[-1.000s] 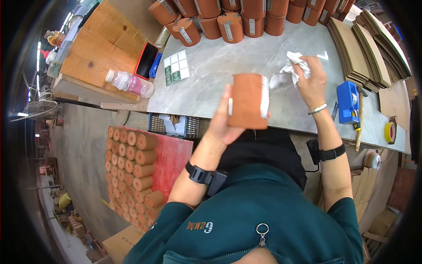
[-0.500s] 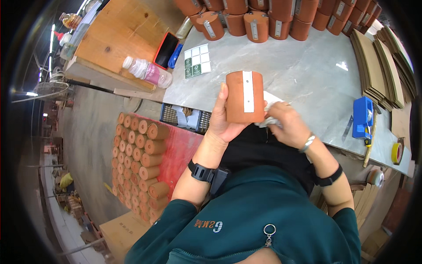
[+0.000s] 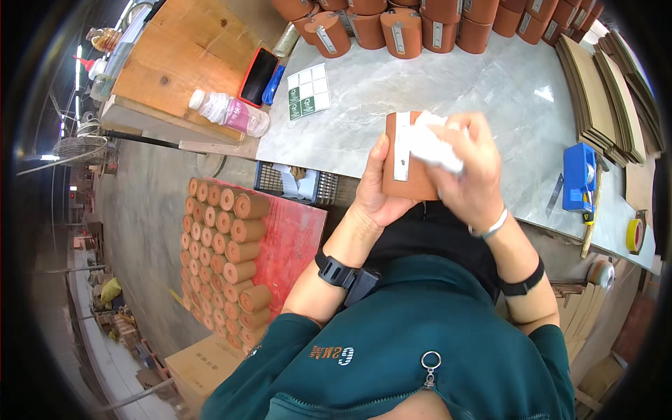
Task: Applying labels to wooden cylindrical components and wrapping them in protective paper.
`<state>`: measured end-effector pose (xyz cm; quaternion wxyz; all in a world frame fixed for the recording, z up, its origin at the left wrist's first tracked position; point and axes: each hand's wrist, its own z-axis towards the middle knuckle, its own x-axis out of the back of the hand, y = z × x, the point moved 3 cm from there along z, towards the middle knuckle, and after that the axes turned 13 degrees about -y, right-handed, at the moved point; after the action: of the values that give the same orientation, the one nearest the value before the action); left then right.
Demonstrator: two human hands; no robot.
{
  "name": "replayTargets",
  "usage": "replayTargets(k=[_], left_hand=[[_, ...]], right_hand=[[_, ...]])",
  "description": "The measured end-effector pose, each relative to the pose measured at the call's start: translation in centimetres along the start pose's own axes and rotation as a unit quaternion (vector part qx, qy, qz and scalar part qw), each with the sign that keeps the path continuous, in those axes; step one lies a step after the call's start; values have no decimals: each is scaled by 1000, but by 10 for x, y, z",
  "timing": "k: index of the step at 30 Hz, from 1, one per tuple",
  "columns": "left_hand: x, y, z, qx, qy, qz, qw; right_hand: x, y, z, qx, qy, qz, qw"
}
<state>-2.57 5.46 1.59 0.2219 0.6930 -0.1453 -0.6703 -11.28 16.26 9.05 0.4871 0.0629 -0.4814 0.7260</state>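
— What do we have in our hands?

— Our left hand [image 3: 374, 196] cups a brown cylindrical tube [image 3: 406, 157] from below and from its left side, thumb lying up along the edge, the other fingers hidden behind it. The tube stands upright, held just above the near edge of the grey marble table [image 3: 490, 91], in front of our chest. A pale strip [image 3: 402, 147] runs down its face.

— And the right?

— Our right hand [image 3: 472, 175] presses a crumpled white cloth [image 3: 434, 143] against the upper right of the tube. The fingers are curled together over the cloth, pinching it to the tube's side.

— What do we see around us?

— A row of the same brown tubes [image 3: 399, 28] stands along the far edge of the table. To our right lie a stack of flat cardboard sheets [image 3: 595, 98], a blue tool [image 3: 579, 175] and a yellow tape roll [image 3: 635, 234]. A sheet of small labels [image 3: 308, 91] rests at the table's left corner, with a plastic bottle [image 3: 227, 112] and a dark phone [image 3: 257, 73] on the wooden board [image 3: 182, 63] beside it. Down on our left, more tubes lie stacked on a red pallet [image 3: 294, 238].
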Motion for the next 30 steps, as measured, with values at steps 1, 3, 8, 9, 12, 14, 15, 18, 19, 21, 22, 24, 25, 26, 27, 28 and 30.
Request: replayTargets(k=[1,3,8,9,12,14,15,18,19,21,22,24,25,26,27,28,30], left_hand=[[6,-4,1,0,-87,-61,994],[12,-5,-2,1,-142,-128,982],[14,-2,0,32,-192,-228,954],[16,-4,0,34,-193,-261,945],[15,-8,5,45,-196,-304,931],[15,-9,7,52,-197,-314,927],[15,-9,8,52,-195,-306,930],[16,-9,7,52,-186,-296,936],[16,-9,7,51,-181,-293,937],[18,-9,7,45,-175,-294,939],[19,-8,7,40,-171,-295,939],[23,-9,8,49,-163,-298,939],[24,-10,8,58,-157,-301,939],[22,-11,9,60,-158,-301,938],[20,-12,10,53,-135,-267,953],[18,-12,12,46,-112,-233,965],[15,-14,11,54,-106,-214,970]], right_hand=[[4,13,6,-10,34,-21,999],[19,45,10,-42,99,-82,991],[79,80,-26,-95,161,-182,965],[86,88,-35,-130,149,-223,955],[97,113,-60,-240,63,-302,920],[92,121,-72,-312,-12,-335,889],[89,123,-77,-327,-30,-340,881],[83,128,-83,-338,-42,-334,879],[83,125,-82,-321,-17,-350,880],[81,122,-80,-302,8,-364,881],[80,121,-78,-290,10,-368,884],[84,128,-82,-280,15,-373,884],[86,147,-90,-315,-30,-326,891],[86,154,-91,-346,-75,-276,893],[87,156,-92,-348,-73,-277,892],[85,157,-92,-341,-104,-266,895],[70,142,-86,-335,-138,-251,898]])
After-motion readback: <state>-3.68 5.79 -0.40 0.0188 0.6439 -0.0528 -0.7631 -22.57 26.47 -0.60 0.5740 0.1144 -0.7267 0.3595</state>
